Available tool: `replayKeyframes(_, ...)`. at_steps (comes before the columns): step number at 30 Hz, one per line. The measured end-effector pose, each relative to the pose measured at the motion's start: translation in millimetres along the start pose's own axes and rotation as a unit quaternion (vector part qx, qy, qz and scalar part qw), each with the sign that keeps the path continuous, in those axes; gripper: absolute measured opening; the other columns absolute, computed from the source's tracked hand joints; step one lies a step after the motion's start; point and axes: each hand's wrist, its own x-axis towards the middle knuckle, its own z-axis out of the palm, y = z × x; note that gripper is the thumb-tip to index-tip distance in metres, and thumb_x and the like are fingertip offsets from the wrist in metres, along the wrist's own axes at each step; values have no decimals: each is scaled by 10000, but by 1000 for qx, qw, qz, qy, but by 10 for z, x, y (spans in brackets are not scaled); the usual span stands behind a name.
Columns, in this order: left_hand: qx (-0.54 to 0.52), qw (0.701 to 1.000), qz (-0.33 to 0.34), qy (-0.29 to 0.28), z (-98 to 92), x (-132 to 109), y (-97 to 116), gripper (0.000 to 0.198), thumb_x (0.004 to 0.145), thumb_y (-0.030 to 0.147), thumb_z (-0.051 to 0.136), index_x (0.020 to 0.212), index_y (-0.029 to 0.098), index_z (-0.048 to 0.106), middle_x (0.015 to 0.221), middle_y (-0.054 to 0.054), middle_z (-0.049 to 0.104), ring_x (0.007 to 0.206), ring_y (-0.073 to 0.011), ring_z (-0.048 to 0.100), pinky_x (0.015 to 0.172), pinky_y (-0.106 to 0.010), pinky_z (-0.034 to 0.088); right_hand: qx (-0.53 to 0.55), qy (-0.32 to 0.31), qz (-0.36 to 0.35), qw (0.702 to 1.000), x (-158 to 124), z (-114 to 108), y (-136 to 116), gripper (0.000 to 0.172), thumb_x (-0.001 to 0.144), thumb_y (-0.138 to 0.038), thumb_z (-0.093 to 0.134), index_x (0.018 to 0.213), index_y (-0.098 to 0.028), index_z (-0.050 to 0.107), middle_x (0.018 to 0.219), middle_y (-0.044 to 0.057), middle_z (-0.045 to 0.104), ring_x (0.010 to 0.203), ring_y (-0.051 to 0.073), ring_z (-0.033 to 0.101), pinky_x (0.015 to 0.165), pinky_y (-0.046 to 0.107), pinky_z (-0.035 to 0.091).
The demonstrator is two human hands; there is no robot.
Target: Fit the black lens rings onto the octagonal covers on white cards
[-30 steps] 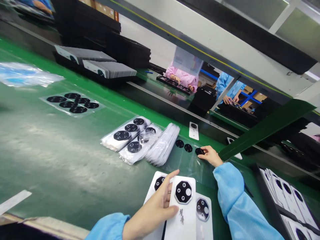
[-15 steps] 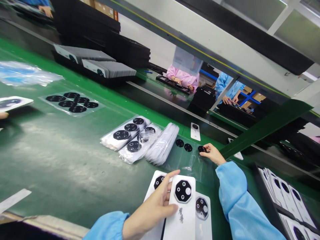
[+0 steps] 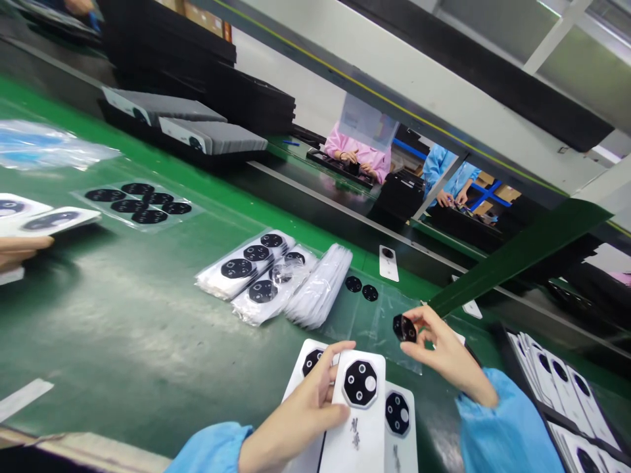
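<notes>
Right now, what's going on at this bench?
A person's left hand grips a white panel with a black octagonal patch, between two similar panels. The right hand pinches a dark piece between thumb and fingers, not on the gripped panel. Two black discs lie on a clear plastic sheet beyond. At the left edge, another person's hand is close to more white panels.
</notes>
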Motion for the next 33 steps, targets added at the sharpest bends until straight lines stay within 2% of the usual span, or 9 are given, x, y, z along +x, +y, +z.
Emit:
replayKeyframes(6, -5, 1000, 22, -14, -51, 58, -110, 787, 639, 97, 591, 1313, 281, 229, 1100, -35, 584, 926, -197, 597, 782, -313, 428, -11, -54, -17, 998, -344, 280, -222, 305, 733, -183, 615, 1013, -247, 514, 927, 6, 512, 687, 142, 512, 649, 278, 475)
replayKeyframes(9, 6, 999, 33, -15, -65, 78, -161, 792, 634, 98, 593, 1314, 289, 236, 1067, -19, 591, 867, -169, 594, 716, -273, 413, -36, -60, -56, 996, -423, 435, -286, 325, 735, -179, 629, 1029, -255, 514, 926, 17, 517, 755, 170, 532, 642, 279, 478)
replayKeyframes(13, 8, 999, 33, -17, -61, 65, -177, 763, 651, 83, 578, 1309, 298, 257, 1102, -22, 579, 908, -173, 582, 733, -274, 412, -80, -53, -97, 991, -447, 562, -329, 362, 728, -151, 610, 1056, -246, 488, 963, 42, 500, 819, 194, 556, 665, 294, 494)
replayKeyframes(18, -1, 999, 37, -18, -64, 61, -182, 758, 643, 87, 587, 1296, 301, 266, 1118, -29, 574, 916, -184, 585, 731, -281, 425, -99, -45, -112, 988, -414, 598, -373, 345, 710, -143, 608, 1015, -239, 478, 1011, 59, 471, 878, 212, 561, 727, 319, 511)
replayKeyframes(23, 15, 999, 33, -11, -69, 64, -176, 766, 615, 64, 551, 1293, 294, 279, 1114, -29, 579, 899, -180, 587, 720, -278, 427, -96, -49, -115, 988, -392, 619, -377, 400, 661, -84, 592, 1005, -253, 477, 1054, 56, 483, 896, 215, 570, 735, 311, 515)
replayKeyframes(33, 18, 999, 39, -18, -83, 67, -194, 750, 622, 64, 534, 1285, 290, 266, 1122, -42, 570, 926, -187, 585, 725, -282, 439, -95, -50, -123, 987, -391, 628, -352, 362, 705, -112, 584, 1013, -251, 456, 1057, 59, 488, 881, 211, 577, 730, 316, 512)
